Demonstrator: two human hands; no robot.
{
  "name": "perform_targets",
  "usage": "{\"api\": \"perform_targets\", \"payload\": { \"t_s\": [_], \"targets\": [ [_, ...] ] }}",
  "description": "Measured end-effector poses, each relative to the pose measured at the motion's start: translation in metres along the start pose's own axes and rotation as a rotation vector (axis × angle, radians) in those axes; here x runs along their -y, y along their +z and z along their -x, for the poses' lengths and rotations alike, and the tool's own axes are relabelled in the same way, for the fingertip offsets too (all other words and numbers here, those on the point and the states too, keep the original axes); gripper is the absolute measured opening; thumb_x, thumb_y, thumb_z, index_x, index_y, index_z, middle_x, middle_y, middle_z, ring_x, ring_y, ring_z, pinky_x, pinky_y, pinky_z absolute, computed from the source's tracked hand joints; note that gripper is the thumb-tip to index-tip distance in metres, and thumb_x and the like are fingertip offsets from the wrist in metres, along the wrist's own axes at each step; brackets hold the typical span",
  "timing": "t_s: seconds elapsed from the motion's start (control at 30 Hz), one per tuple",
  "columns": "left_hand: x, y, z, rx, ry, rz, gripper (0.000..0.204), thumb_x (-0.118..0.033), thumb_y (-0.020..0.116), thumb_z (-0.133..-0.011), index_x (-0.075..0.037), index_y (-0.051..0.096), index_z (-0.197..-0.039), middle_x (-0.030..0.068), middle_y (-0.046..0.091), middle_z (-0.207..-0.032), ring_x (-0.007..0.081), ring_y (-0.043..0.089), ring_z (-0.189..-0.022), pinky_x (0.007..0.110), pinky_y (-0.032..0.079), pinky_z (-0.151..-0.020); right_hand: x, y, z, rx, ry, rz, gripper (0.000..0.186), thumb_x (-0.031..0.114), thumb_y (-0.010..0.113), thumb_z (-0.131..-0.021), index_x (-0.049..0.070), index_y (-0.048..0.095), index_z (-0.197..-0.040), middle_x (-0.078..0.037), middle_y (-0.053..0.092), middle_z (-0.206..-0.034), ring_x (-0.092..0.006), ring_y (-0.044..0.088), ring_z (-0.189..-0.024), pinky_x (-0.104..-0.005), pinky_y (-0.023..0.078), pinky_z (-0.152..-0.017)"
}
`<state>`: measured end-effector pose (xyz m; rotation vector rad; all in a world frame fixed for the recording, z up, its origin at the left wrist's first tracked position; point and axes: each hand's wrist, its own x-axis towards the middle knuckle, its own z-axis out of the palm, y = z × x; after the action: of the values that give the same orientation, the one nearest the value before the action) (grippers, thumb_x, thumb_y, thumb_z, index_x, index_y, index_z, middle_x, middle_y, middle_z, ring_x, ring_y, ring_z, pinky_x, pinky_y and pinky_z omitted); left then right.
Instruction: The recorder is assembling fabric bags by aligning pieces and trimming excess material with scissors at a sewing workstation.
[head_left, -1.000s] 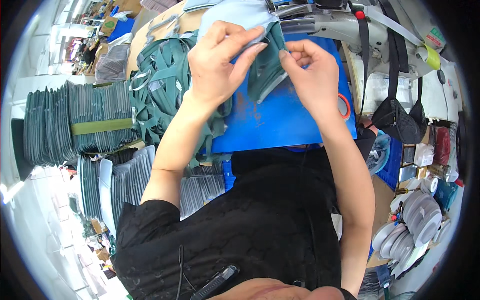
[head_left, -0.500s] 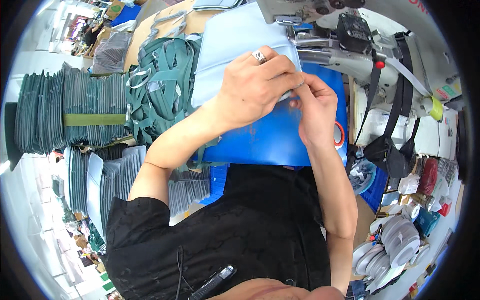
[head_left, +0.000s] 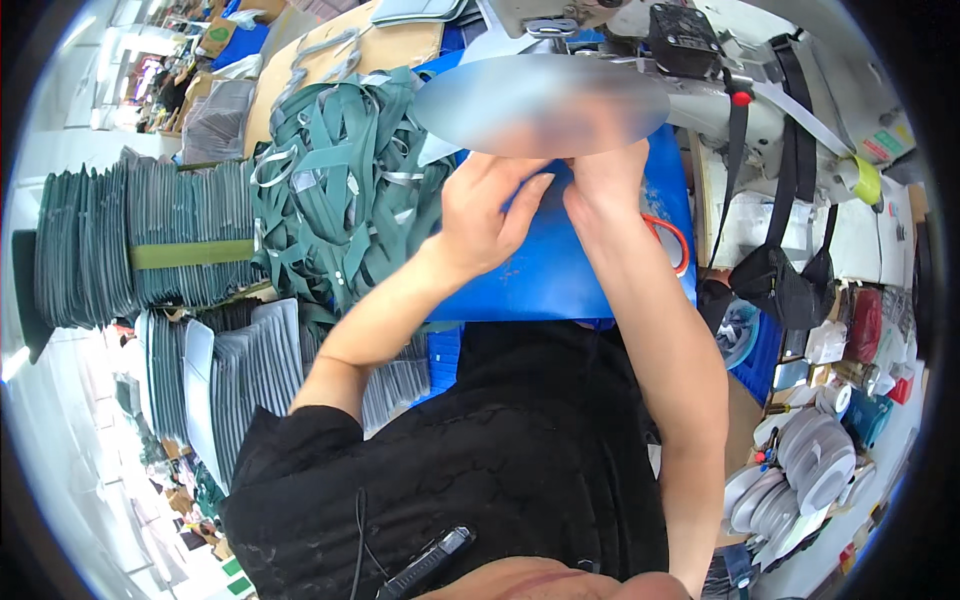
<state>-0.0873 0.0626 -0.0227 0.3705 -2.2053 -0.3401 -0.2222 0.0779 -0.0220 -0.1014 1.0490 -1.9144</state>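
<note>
A light blue panel (head_left: 438, 149) lies by the metal arm of a machine, much of it under a blurred patch. My left hand (head_left: 487, 208) is at its near edge, thumb stretched out to the right and apart. The other fingers of that hand run into the blur. Just to the right is my right hand (head_left: 606, 172), its wrist bent and its fingers lost in the same blur. Whether either hand grips the panel cannot be made out. Beneath both hands is a blue work surface (head_left: 530, 285).
A heap of green straps (head_left: 335, 170) sits left of the hands. Beyond it stand stacked green-grey panels (head_left: 80, 235). Red-handled scissors (head_left: 680, 245) lie at the right. The machine (head_left: 685, 40) is at the back, with black straps (head_left: 795, 150) hanging on its right.
The light blue panel has shifted away and to the right, toward the machine. My left hand has come back and left, apart from my right hand. Both had their fingers together at the panel's edge.
</note>
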Motion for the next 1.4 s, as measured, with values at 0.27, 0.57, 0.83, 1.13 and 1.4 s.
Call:
{"api": "perform_targets", "payload": {
  "t_s": [0.27,0.57,0.83,1.13,1.4],
  "targets": [
    [0.082,-0.009,-0.02,0.283,-0.606,0.496,0.048,-0.032,0.07,-0.1,0.0,0.06,-0.135,0.0036,0.068,-0.113,0.0086,0.057,-0.096,0.026,0.049,-0.084,0.001,-0.004,-0.005,0.026,-0.068,0.094,0.018,0.009,0.081,-0.085,-0.004,0.078,-0.097,-0.003,0.074,-0.087,-0.0079,0.061,-0.078,-0.024,0.047,-0.071],
    [0.097,0.026,-0.053,-0.578,-1.331,1.583,0.022,-0.032,0.066,-0.097,-0.011,0.069,-0.104,0.0061,0.074,-0.099,0.0197,0.07,-0.086,0.035,0.058,-0.075,0.006,-0.009,-0.003,0.054,-0.024,0.174,0.014,0.012,0.079,-0.087,0.0,0.077,-0.093,0.0,0.067,-0.072,-0.0065,0.056,-0.06,-0.0231,0.04,-0.052],
    [0.073,0.031,0.044,0.024,-0.836,0.495,0.022,-0.017,0.074,-0.091,-0.004,0.07,-0.108,0.0037,0.065,-0.1,0.0131,0.059,-0.088,0.034,0.05,-0.072,0.011,-0.005,0.003,0.078,0.077,0.097,0.013,0.013,0.075,-0.091,0.001,0.072,-0.095,-0.002,0.066,-0.075,-0.0123,0.069,-0.064,-0.0229,0.044,-0.049],
    [-0.007,-0.065,-0.056,0.497,0.145,-0.306,0.008,0.0,0.067,-0.072,-0.004,0.064,-0.079,0.0069,0.067,-0.127,0.0299,0.069,-0.083,0.04,0.056,-0.073,0.025,-0.01,-0.003,0.164,0.059,0.294,0.02,0.019,0.074,-0.088,0.002,0.069,-0.096,-0.005,0.066,-0.084,-0.0146,0.067,-0.079,-0.0313,0.06,-0.062],
    [-0.036,-0.04,-0.068,0.608,-0.002,-0.285,0.014,-0.001,0.062,-0.071,-0.001,0.066,-0.084,0.0172,0.068,-0.08,0.0377,0.068,-0.079,0.047,0.055,-0.071,0.039,-0.007,-0.004,0.246,0.044,0.623,0.031,0.012,0.076,-0.079,-0.003,0.068,-0.105,-0.006,0.068,-0.088,-0.0139,0.063,-0.073,-0.0289,0.048,-0.056]
  ]
}}
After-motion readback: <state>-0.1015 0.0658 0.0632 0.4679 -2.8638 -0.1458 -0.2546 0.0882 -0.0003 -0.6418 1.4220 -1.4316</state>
